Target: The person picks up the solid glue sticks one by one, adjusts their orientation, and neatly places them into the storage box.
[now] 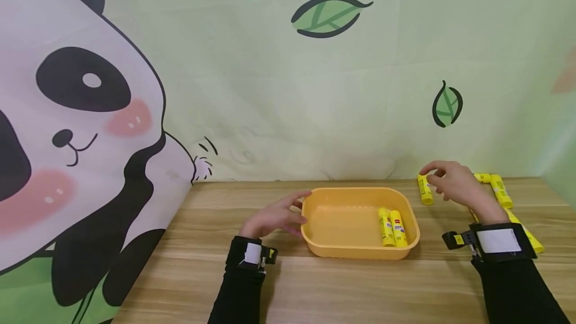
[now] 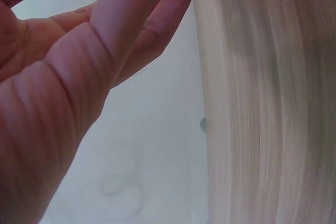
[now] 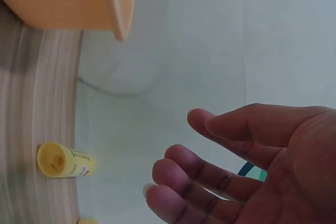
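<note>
An orange tray point(image 1: 342, 251) stands on the wooden table with two yellow glue sticks point(image 1: 386, 227) lying side by side at its right end. My left hand point(image 1: 274, 216) touches the tray's left rim with extended fingers; the left wrist view shows this hand point(image 2: 79, 61) below a sliver of orange. Above and beside a yellow glue stick point(image 1: 425, 190) to the right of the tray is my right hand point(image 1: 456, 184). In the right wrist view the right hand point(image 3: 247, 166) has loosely bent fingers holding nothing, apart from the glue stick point(image 3: 65, 160).
More yellow glue sticks point(image 1: 501, 191) lie behind and right of my right hand, with a larger yellow object point(image 1: 526, 234) partly hidden by the wrist. A pale green cloth backdrop point(image 1: 252, 89) with a panda picture rises along the table's back edge.
</note>
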{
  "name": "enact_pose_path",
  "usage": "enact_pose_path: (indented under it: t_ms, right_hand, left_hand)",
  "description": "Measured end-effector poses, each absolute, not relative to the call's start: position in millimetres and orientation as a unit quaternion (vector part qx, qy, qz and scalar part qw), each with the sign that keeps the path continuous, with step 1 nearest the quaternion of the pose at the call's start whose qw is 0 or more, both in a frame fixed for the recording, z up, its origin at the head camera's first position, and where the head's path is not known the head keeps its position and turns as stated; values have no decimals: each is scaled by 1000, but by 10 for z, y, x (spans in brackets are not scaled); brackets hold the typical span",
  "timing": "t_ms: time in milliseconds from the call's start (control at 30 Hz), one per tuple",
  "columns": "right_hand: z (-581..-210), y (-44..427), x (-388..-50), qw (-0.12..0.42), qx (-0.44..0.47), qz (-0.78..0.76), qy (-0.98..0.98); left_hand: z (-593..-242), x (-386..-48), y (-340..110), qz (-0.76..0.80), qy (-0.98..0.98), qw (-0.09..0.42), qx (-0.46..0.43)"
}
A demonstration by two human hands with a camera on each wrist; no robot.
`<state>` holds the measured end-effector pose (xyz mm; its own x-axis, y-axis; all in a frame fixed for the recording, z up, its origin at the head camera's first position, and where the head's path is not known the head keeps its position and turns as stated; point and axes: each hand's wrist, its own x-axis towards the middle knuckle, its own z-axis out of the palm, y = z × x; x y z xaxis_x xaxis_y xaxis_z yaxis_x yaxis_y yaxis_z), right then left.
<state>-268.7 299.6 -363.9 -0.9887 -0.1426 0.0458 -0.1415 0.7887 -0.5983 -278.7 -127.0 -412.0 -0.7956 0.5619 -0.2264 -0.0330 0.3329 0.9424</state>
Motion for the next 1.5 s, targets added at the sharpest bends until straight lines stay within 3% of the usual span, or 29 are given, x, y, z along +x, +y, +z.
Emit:
enact_pose_path:
  t_ms: [300, 1500]
  right_hand:
    - [-3713, 3051, -2769, -13, -60, -317, 946]
    - [-4055, 3182, -3052, 16, -52, -309, 949]
  left_hand:
    - [-4121, -2816, -1270, 557, 765, 271, 175]
    - [-4127, -2793, -1284, 555, 767, 273, 169]
